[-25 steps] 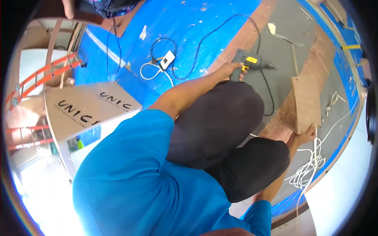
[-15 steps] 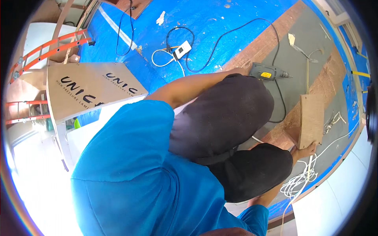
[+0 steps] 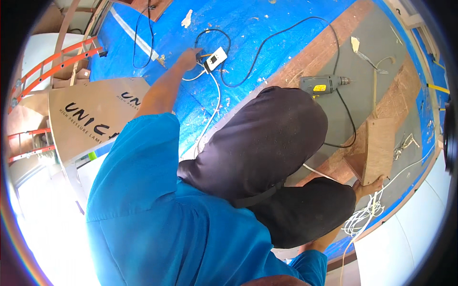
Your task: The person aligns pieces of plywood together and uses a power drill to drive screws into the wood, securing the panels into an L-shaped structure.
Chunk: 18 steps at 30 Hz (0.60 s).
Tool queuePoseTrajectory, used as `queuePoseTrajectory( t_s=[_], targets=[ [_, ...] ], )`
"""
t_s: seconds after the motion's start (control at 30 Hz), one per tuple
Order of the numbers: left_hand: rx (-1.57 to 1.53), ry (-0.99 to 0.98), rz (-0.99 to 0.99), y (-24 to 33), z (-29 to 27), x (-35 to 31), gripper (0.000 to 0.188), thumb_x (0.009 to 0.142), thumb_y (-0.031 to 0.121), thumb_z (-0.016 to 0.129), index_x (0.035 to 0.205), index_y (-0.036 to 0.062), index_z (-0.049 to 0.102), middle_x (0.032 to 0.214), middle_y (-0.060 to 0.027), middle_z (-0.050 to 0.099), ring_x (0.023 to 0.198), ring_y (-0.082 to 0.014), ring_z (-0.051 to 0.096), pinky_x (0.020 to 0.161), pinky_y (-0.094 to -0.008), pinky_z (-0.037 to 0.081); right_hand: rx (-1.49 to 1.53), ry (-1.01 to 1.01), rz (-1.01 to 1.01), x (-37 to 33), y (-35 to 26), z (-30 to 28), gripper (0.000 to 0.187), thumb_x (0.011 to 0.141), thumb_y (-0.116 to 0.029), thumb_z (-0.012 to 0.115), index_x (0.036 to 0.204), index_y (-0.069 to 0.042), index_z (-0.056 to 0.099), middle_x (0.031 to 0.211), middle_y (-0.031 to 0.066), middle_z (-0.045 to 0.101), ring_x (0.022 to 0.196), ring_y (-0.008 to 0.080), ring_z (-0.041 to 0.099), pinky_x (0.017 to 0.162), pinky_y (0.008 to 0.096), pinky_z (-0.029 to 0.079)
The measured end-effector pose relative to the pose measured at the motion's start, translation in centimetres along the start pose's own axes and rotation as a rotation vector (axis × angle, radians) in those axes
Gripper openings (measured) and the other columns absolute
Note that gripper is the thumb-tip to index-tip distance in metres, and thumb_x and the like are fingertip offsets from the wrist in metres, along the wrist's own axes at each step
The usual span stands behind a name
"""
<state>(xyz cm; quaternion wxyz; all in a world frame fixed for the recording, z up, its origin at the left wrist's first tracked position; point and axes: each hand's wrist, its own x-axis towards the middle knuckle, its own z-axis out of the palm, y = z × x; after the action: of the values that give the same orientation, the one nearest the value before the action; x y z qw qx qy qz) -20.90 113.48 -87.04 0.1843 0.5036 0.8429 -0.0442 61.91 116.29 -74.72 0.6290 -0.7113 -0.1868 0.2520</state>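
Note:
My left hand (image 3: 189, 58) is stretched out over the blue floor sheet, at the left side of a white power strip (image 3: 215, 59). Its fingertips meet a dark part beside an orange piece there; blur and small size hide the grip. My right hand (image 3: 371, 186) grips the lower end of an angled brown plywood piece (image 3: 380, 150), which stands on the floor beyond my right knee. A grey corded drill (image 3: 318, 86) lies on its side beyond my left knee, its bit pointing right. Its black cable (image 3: 270, 45) loops across the sheet.
A printed laminate-faced panel (image 3: 86, 114) stands at the left, with an orange ladder (image 3: 57, 65) behind it. Coiled white cable (image 3: 358, 220) lies near my right hand. Blue sheeting (image 3: 267, 28) with scraps covers the far floor; a brown strip (image 3: 329, 40) borders the grey floor.
My left hand has left the drill and swung left to the power strip. The drill stays lying on the floor. My right hand keeps holding the plywood piece.

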Motion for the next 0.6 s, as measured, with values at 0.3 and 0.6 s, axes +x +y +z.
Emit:
queuePoseTrajectory(
  t_s=[0.3,0.6],
  targets=[
    [-0.152,0.175,0.152,-2.9,0.1,6.8,0.022,0.083,0.024,0.075,0.101,0.0119,0.079,0.098,-0.0142,0.075,0.095,-0.0357,0.072,0.082,-0.0455,0.056,-0.528,-0.087,-0.630,6.1,6.9,-7.2,0.050,0.101,-0.032,0.061,0.142,-0.004,0.050,0.130,0.0138,0.058,0.115,0.0262,0.061,0.103,0.0384,0.050],
    [0.752,1.053,0.816,11.4,-38.4,18.5,0.027,0.099,0.018,0.058,0.123,0.0054,0.061,0.100,-0.0201,0.070,0.083,-0.0377,0.068,0.073,-0.0435,0.056,0.186,-0.036,-0.028,1.8,2.6,-1.7,0.042,0.098,-0.029,0.066,0.124,-0.004,0.046,0.117,0.0148,0.060,0.107,0.0270,0.065,0.090,0.0431,0.057]
  ],
)
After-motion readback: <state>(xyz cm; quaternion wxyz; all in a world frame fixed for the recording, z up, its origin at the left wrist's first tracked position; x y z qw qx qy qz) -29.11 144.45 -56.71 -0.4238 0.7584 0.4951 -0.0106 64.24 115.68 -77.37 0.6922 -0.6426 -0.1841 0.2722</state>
